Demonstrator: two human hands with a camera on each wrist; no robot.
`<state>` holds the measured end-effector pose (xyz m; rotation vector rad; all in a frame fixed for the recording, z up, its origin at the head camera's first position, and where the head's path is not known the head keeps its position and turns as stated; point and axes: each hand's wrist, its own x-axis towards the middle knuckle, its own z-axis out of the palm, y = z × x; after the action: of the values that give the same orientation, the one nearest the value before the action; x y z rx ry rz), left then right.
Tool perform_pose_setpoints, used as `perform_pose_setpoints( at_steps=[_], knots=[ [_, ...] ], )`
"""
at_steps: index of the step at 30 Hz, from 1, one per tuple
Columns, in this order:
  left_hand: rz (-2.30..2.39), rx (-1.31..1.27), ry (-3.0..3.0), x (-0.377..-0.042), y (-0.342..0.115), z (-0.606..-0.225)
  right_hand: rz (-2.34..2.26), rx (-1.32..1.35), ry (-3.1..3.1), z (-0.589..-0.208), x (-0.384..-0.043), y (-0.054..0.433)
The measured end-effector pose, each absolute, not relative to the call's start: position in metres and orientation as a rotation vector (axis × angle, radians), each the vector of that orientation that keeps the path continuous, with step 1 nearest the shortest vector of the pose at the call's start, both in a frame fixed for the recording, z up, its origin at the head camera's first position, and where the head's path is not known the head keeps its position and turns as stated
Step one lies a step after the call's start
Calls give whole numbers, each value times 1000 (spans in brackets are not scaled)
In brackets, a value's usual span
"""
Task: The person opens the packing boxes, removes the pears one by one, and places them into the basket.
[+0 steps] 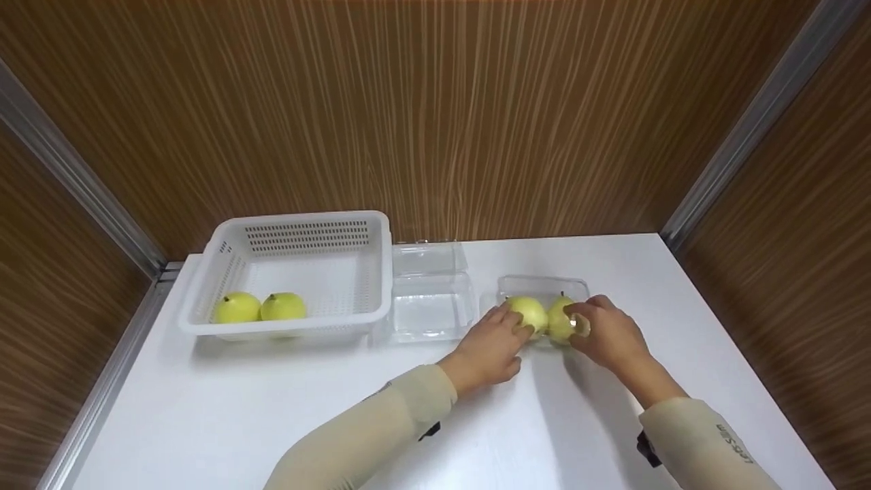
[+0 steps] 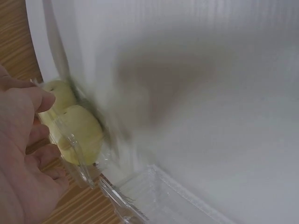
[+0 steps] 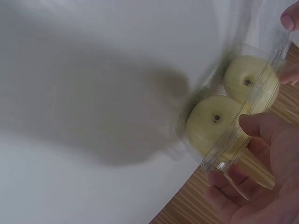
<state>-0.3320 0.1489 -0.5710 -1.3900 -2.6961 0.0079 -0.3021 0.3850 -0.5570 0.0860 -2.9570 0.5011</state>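
Observation:
Two yellow-green pears, a left one (image 1: pixel 528 314) and a right one (image 1: pixel 559 322), sit side by side in a clear plastic clamshell box (image 1: pixel 544 283). My left hand (image 1: pixel 491 344) reaches over the box's left side, its loosely bent fingers touching the left pear and the box edge. At the right end, my right hand (image 1: pixel 605 333) grips the box, with the thumb (image 3: pixel 261 125) on the rim and the other fingers around the outer side. In the left wrist view, the box wall (image 2: pixel 70 135) stands between my left fingers and the pears.
A second clear clamshell box (image 1: pixel 433 313) stands open to the left, its lid raised toward the back wall. Farther left, a white slotted basket (image 1: pixel 286 327) holds two more pears (image 1: pixel 238 308). Wood-grain panels (image 1: pixel 435 122) enclose the white table (image 1: pixel 286 408) at the back and sides.

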Motion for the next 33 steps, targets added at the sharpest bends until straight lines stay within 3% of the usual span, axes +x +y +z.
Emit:
perform_pose_setpoints(
  at_steps=[16,26,33],
  knots=[
    [-53,-1385,-2531,-319,138,-584,471,128,-2924,-568,-275,367],
    [-80,-1213,-2602,-316,150,-585,492,152,-2894,-572,-262,362],
    [26,-1227,-2782,-337,166,-573,851,60,-2798,-585,-261,356]
  ],
)
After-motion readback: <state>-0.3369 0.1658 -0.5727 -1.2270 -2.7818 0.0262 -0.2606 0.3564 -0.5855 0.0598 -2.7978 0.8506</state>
